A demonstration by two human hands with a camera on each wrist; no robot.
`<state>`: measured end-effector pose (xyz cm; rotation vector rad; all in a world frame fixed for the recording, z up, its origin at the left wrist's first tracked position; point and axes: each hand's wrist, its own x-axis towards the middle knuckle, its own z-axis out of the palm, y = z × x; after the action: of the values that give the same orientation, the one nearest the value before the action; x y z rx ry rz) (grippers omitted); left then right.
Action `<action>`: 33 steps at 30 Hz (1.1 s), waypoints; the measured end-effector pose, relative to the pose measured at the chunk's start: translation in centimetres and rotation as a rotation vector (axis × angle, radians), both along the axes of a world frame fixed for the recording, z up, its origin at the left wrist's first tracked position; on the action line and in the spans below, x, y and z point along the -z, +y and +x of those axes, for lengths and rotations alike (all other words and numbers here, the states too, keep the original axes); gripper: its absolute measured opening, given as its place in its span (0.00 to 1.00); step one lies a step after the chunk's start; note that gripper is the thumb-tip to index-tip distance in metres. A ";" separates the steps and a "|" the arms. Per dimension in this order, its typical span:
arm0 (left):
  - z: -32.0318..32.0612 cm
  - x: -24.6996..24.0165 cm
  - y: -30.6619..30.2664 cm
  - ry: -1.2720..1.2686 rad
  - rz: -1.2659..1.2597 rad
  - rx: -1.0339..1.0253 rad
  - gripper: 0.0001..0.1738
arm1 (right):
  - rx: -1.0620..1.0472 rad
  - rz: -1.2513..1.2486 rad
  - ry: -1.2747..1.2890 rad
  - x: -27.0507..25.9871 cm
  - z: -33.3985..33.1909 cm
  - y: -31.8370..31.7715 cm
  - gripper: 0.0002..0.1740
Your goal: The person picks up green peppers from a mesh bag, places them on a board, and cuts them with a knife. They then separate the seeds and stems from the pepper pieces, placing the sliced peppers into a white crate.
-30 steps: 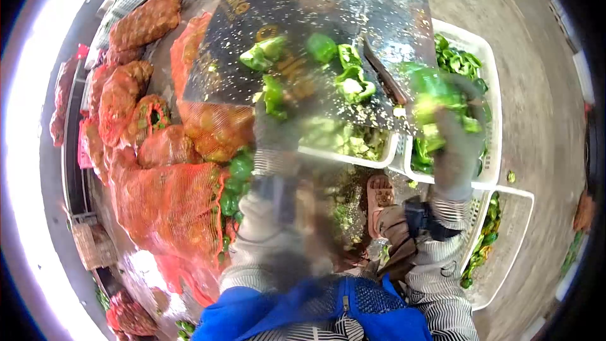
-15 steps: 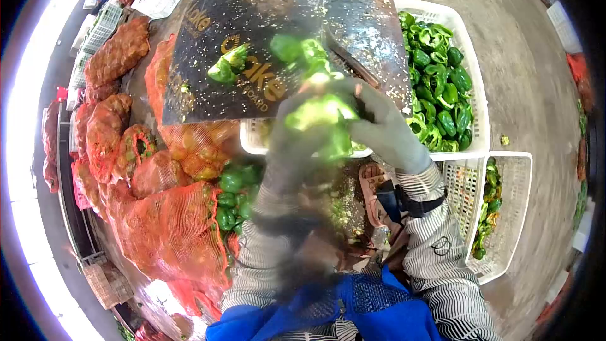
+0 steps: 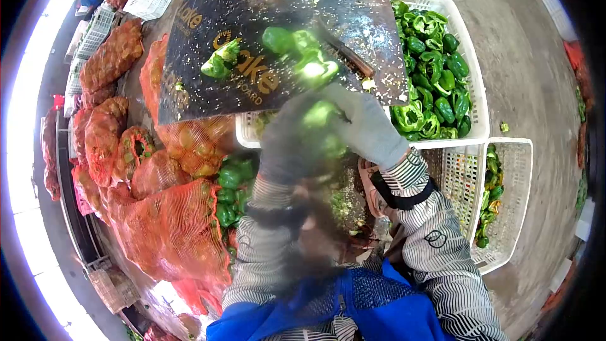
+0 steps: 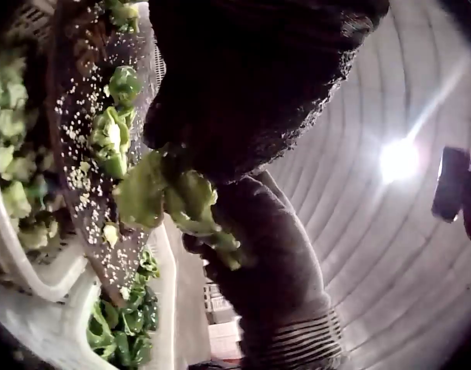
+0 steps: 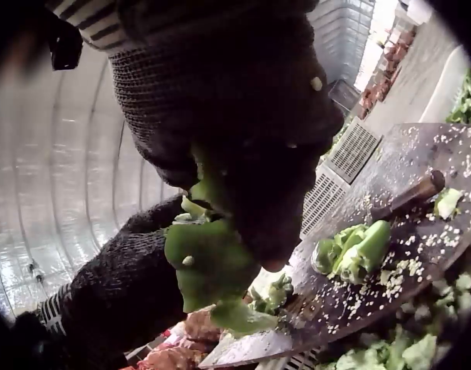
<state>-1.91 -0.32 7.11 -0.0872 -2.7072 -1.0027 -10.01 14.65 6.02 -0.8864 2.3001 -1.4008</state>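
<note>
Both gloved hands are together over the near edge of a dark board (image 3: 189,98), holding a torn-open green bell pepper (image 5: 212,262) between them. My left hand (image 3: 284,142) grips it from the left, partly blurred in the head view. From the other side, my right hand (image 3: 372,126) pinches it with curled fingers. In the left wrist view, ragged pieces of the pepper (image 4: 177,196) hang between the gloves. On the board lie an opened pepper (image 3: 314,66), a whole-looking green one (image 3: 278,40), a pepper chunk (image 3: 221,60) and a knife (image 3: 347,53), among scattered seeds.
A white crate (image 3: 483,107) of opened green peppers stands right of the board. Another crate (image 3: 243,136) of pale scraps sits under its near edge, and one more (image 3: 527,196) stands lower right. Red mesh sacks (image 3: 170,233) fill the left side.
The right hand has come from over the right crate to meet the left hand at the board's near edge, where both now hold the pepper. The head view has shifted.
</note>
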 end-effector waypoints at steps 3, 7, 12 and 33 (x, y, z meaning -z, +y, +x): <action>0.1 2.7 -0.1 0.004 0.276 -0.115 0.24 | 0.013 -0.033 -0.018 0.0 -0.1 -0.2 0.22; 0.0 3.3 -0.3 0.061 0.398 -0.119 0.22 | 0.007 -0.073 -0.101 -0.2 -0.2 -0.7 0.22; -0.8 5.0 0.4 0.149 0.357 -0.156 0.19 | 0.099 -0.068 0.011 1.3 0.2 -1.4 0.22; -1.3 4.2 -1.8 -0.151 0.005 -0.186 0.27 | 0.151 0.259 0.146 2.5 -0.5 0.3 0.20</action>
<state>-3.23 -2.11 2.92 0.2461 -2.7838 -0.9965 -10.55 14.96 3.50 -0.7713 2.6319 -1.0892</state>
